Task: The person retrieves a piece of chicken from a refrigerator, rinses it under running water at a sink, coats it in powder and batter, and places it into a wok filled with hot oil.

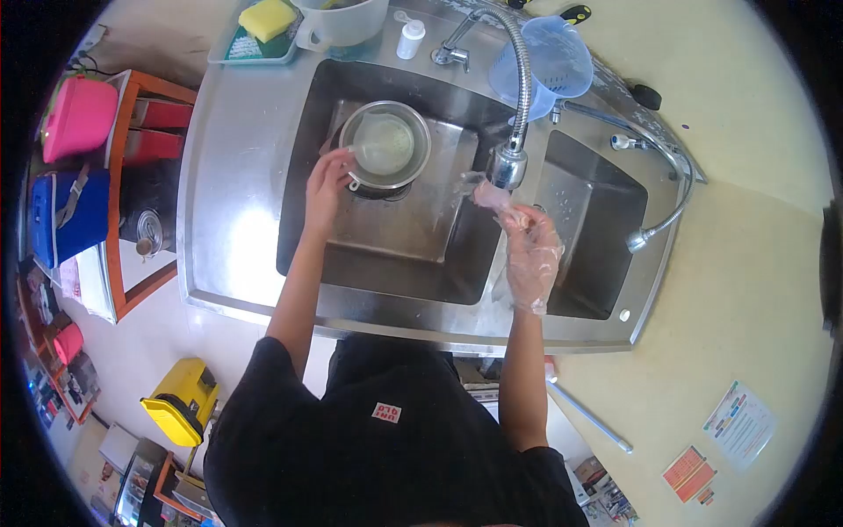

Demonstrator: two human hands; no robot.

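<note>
My right hand (532,255), in a clear plastic glove, is closed on a pinkish piece of something (492,195) just under the spout of the flexible faucet (507,165). On the left, my bare left hand (330,178) is at the rim of a round metal bowl (421,140) in the large sink basin (404,237). Cloudy liquid and a pale round item (385,145) show inside the bowl. Whether my left fingers grip its rim is hard to make out.
Behind the basins stand a blue pitcher (562,61), a white bottle (410,40), a clear container (351,26) and a tray (255,54) with a yellow sponge (267,19). A second faucet (654,230) reaches over the smaller right basin (588,237).
</note>
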